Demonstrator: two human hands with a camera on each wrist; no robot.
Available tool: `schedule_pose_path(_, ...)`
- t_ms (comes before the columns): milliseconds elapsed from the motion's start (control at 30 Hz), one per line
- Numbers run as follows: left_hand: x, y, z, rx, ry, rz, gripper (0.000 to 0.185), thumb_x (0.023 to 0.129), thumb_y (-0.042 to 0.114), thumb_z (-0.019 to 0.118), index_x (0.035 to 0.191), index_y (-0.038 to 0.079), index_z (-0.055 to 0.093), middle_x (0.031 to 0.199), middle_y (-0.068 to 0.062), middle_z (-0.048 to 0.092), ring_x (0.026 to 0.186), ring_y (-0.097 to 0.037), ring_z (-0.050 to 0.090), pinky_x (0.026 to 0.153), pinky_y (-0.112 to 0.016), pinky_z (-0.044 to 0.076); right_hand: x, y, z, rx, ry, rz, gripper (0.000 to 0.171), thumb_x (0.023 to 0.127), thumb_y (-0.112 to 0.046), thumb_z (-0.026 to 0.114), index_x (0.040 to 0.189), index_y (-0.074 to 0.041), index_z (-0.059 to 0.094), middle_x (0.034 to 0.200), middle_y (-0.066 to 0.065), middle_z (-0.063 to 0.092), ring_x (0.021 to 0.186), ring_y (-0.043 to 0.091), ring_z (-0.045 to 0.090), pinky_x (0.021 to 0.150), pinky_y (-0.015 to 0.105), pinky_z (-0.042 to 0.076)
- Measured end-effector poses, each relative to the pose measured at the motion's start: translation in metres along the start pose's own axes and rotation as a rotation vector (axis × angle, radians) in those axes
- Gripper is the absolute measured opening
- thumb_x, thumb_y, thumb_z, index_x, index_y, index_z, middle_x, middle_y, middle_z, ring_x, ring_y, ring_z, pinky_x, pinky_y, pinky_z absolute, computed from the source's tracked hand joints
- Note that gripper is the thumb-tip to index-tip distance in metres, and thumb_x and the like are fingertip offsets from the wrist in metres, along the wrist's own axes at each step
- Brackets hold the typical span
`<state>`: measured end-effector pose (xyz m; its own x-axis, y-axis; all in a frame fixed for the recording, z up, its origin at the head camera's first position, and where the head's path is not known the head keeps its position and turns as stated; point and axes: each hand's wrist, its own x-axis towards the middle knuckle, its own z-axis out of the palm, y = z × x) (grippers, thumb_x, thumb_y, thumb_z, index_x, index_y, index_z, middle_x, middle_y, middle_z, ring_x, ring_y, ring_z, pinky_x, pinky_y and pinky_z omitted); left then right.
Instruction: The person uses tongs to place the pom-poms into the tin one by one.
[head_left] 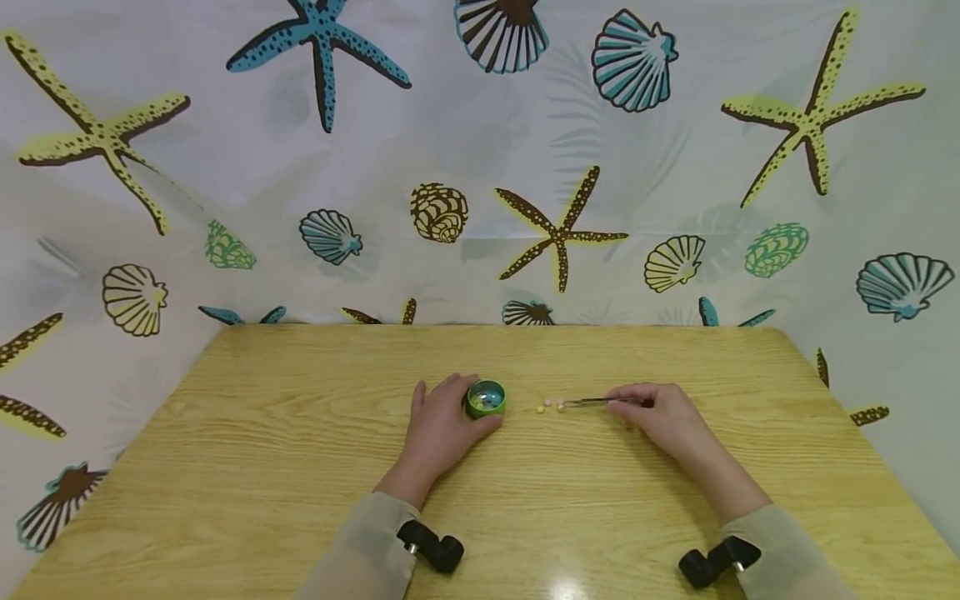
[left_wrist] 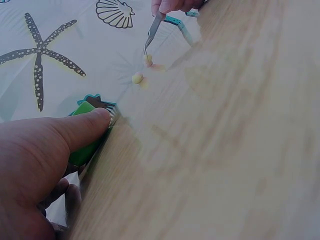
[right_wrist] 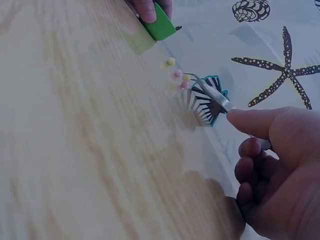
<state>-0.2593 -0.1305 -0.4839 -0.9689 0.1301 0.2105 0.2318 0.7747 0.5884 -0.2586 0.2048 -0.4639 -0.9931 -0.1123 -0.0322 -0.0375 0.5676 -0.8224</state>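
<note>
Metal tweezers point(right_wrist: 214, 93) being pinched by the right hand point(head_left: 663, 417) | left hand point(head_left: 444, 423) gripping the green cup point(right_wrist: 161, 26) | four beads point(head_left: 547, 402) (two pink, two yellow) lying by the tweezers' far end, between the hands, on the table point(head_left: 300, 467) | printed cloth point(head_left: 420, 108) hanging behind

i'm at what looks like a makeshift, screened-off work spot: pale cloth point(head_left: 450, 150) printed with starfish point(head_left: 812, 123) and seashells point(head_left: 634, 62) rises behind and along both sides of my wood-grained table point(head_left: 285, 458). small black devices point(head_left: 446, 553) worn at my sleeves point(head_left: 367, 542) suggest a recording setup. whether it lies inside a home, a studio or a lab, i cannot tell.
</note>
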Motion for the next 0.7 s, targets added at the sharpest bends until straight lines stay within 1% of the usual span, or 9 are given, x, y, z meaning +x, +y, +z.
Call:
schedule_pose_path(100, 0.0004, 0.0004, -0.0002, -0.004, 0.003, 0.0, 0.069, 0.093, 0.034, 0.093, 0.147, 0.0, 0.066, 0.148, -0.018, 0.068, 0.153, -0.04, 0.049, 0.132, -0.069, 0.009, -0.0005, -0.001, -0.0009, 0.027, 0.001, 0.02, 0.029, 0.107, -0.03, 0.078, 0.127, -0.01, 0.083, 0.129, 0.01, 0.077, 0.108, 0.025, 0.063, 0.087, 0.036, 0.051)
schedule_pose_path(167, 0.0006, 0.0003, 0.0, -0.006, 0.005, 0.001, 0.069, 0.093, 0.034, 0.093, 0.147, 0.0, 0.066, 0.148, -0.018, 0.068, 0.153, -0.04, 0.049, 0.132, -0.069, 0.009, -0.0003, -0.0012, -0.0008, 0.036, 0.003, 0.03, 0.029, 0.106, -0.031, 0.078, 0.127, -0.011, 0.084, 0.131, 0.009, 0.076, 0.11, 0.026, 0.063, 0.088, 0.036, 0.051)
schedule_pose_path(333, -0.0001, -0.0004, 0.0018, -0.008, 0.004, 0.0, 0.069, 0.093, 0.034, 0.093, 0.147, 0.0, 0.066, 0.148, -0.018, 0.068, 0.153, -0.041, 0.049, 0.132, -0.069, 0.009, 0.0013, -0.0002, -0.0004, 0.062, 0.019, 0.051, 0.03, 0.106, -0.031, 0.079, 0.127, -0.011, 0.084, 0.121, 0.007, 0.077, 0.103, 0.025, 0.061, 0.084, 0.034, 0.05)
schedule_pose_path(467, -0.0006, -0.0012, 0.0024, -0.007, -0.003, -0.003, 0.07, 0.094, 0.034, 0.092, 0.148, 0.0, 0.065, 0.149, -0.019, 0.067, 0.154, -0.041, 0.048, 0.132, -0.068, 0.008, 0.0016, 0.0007, -0.0021, 0.075, 0.034, 0.06, 0.03, 0.105, -0.032, 0.079, 0.127, -0.011, 0.084, 0.118, 0.007, 0.077, 0.102, 0.024, 0.06, 0.085, 0.034, 0.05)
schedule_pose_path(567, -0.0004, -0.0015, 0.0021, -0.006, -0.002, -0.005, 0.07, 0.093, 0.035, 0.092, 0.148, 0.0, 0.065, 0.149, -0.019, 0.067, 0.154, -0.04, 0.048, 0.132, -0.068, 0.008, 0.0004, 0.0014, -0.0041, 0.063, 0.038, 0.051, 0.03, 0.106, -0.032, 0.078, 0.127, -0.012, 0.084, 0.121, 0.008, 0.077, 0.106, 0.026, 0.062, 0.088, 0.035, 0.05)
schedule_pose_path(700, 0.0003, -0.0009, 0.0015, -0.003, -0.004, -0.002, 0.07, 0.094, 0.035, 0.092, 0.148, 0.0, 0.065, 0.149, -0.019, 0.067, 0.154, -0.041, 0.048, 0.132, -0.068, 0.008, -0.001, 0.0029, -0.0069, 0.033, 0.031, 0.026, 0.028, 0.106, -0.03, 0.078, 0.127, -0.011, 0.084, 0.131, 0.01, 0.077, 0.117, 0.028, 0.065, 0.095, 0.037, 0.051)
